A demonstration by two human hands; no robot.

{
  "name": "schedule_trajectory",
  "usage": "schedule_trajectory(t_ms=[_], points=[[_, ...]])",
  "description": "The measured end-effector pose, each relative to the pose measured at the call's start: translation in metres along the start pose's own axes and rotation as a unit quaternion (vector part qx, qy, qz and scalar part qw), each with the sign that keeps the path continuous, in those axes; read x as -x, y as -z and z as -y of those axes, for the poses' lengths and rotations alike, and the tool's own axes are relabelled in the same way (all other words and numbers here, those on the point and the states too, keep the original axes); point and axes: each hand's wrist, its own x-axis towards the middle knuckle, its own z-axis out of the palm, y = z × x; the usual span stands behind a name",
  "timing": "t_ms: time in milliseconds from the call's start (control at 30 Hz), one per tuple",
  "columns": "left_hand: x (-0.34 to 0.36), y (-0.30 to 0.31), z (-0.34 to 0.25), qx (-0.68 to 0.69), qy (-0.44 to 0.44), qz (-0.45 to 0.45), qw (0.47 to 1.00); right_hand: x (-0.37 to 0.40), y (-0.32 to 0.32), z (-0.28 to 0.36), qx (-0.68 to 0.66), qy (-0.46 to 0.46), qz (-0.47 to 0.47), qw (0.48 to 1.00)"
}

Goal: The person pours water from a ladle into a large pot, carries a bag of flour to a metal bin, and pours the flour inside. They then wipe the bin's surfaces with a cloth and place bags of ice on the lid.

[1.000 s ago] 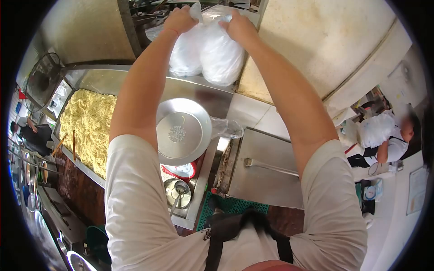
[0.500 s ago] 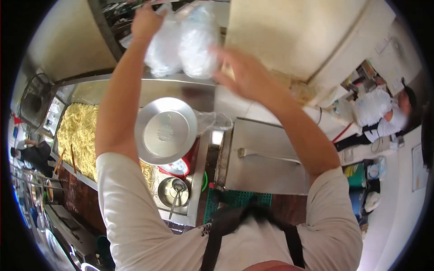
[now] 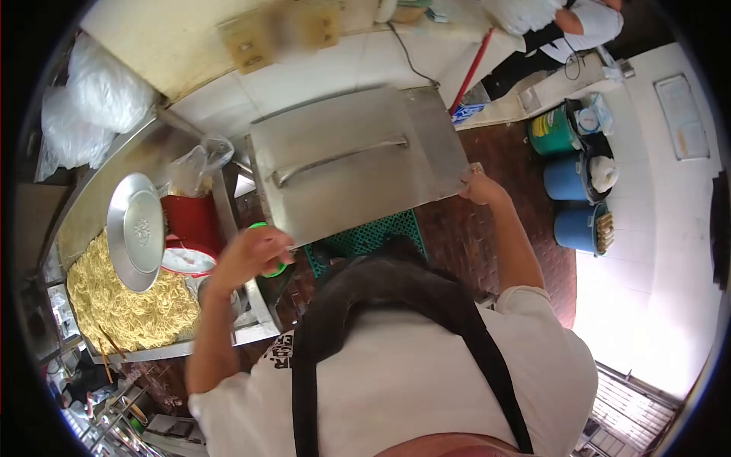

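Note:
A stainless steel chest top with a long handle (image 3: pixel 343 160) lies in front of me. My right hand (image 3: pixel 483 185) is at its right front corner, fingers curled round the edge. My left hand (image 3: pixel 255 255) hovers by the left front corner, fingers loosely bent and apart, with nothing visible in it. Left of that hand stands a red weighing scale (image 3: pixel 194 225) with a round metal pan (image 3: pixel 142 232) on top. The scale stands by a steel tray full of yellow noodles (image 3: pixel 126 305).
Stuffed clear plastic bags (image 3: pixel 106 87) sit on a shelf at upper left. A green mat (image 3: pixel 369 242) lies on the brick-red floor. Blue bins (image 3: pixel 567 179) line the right wall. Another person (image 3: pixel 590 27) works at upper right; chopsticks (image 3: pixel 110 346) lean at the tray.
My view has turned right. Both hands have come down from the plastic bags on the shelf; the right now grips the steel top's corner, and the left is near its other corner.

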Motion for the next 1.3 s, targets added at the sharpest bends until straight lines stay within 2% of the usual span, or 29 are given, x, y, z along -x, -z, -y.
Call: schedule_trajectory(t_ms=[67,100,167,267,367,400,467,500,567,667,700,733,767,800,900,967,1067,1167,1200,1300], points=[[-0.07,-0.062,0.106,0.254,0.097,-0.045,0.961,0.0,0.001,-0.026,0.005,-0.031,-0.054,0.998],[-0.097,-0.095,0.143,0.372,0.125,-0.078,0.917,-0.005,-0.006,-0.043,-0.026,-0.052,-0.075,0.995],[-0.15,-0.148,0.194,0.531,0.122,-0.173,0.82,-0.022,-0.031,-0.084,-0.085,-0.086,-0.11,0.986],[-0.195,-0.183,0.202,0.536,0.053,-0.264,0.8,-0.023,-0.03,-0.112,-0.109,-0.056,-0.073,0.99],[-0.214,-0.191,0.207,0.544,0.048,-0.339,0.766,-0.029,-0.037,-0.135,-0.061,-0.076,-0.056,0.994],[-0.214,-0.191,0.207,0.585,0.056,-0.34,0.734,-0.038,-0.054,-0.158,-0.071,-0.033,-0.083,0.993],[-0.211,-0.199,0.19,0.579,0.045,-0.369,0.726,-0.075,-0.102,-0.206,-0.098,0.052,-0.143,0.984],[-0.211,-0.204,0.184,0.577,0.041,-0.383,0.72,-0.066,-0.09,-0.194,-0.106,0.015,-0.125,0.986],[-0.21,-0.208,0.177,0.551,-0.015,-0.423,0.72,-0.028,-0.048,-0.168,-0.116,-0.064,-0.085,0.988],[-0.195,-0.201,0.124,0.487,-0.121,-0.457,0.734,-0.035,-0.058,-0.173,-0.108,-0.081,-0.123,0.983],[-0.186,-0.197,0.088,0.455,-0.185,-0.448,0.747,-0.036,-0.061,-0.17,-0.103,-0.084,-0.144,0.981],[-0.188,-0.187,0.067,0.466,-0.196,-0.491,0.709,-0.037,-0.063,-0.165,-0.096,-0.085,-0.162,0.978],[-0.183,-0.179,0.031,0.432,-0.22,-0.505,0.714,-0.037,-0.068,-0.159,-0.089,-0.086,-0.177,0.976],[-0.184,-0.158,0.012,0.417,-0.228,-0.478,0.739,-0.039,-0.074,-0.155,-0.084,-0.072,-0.176,0.978],[-0.202,-0.109,-0.04,0.387,-0.285,-0.484,0.731,-0.053,-0.085,-0.154,-0.073,-0.031,-0.178,0.981],[-0.213,-0.071,-0.06,0.334,-0.259,-0.465,0.778,-0.066,-0.098,-0.158,-0.076,-0.008,-0.176,0.981],[-0.215,-0.036,-0.083,0.318,-0.253,-0.395,0.824,-0.068,-0.106,-0.151,-0.044,-0.045,-0.169,0.984],[-0.204,-0.033,-0.098,0.269,-0.218,-0.371,0.862,-0.058,-0.105,-0.134,-0.075,-0.166,-0.191,0.965],[-0.199,-0.039,-0.101,0.255,-0.2,-0.369,0.871,-0.055,-0.102,-0.134,-0.081,-0.176,-0.191,0.962],[-0.193,-0.019,-0.074,0.239,-0.192,-0.334,0.891,-0.052,-0.102,-0.127,-0.094,-0.191,-0.175,0.961]])
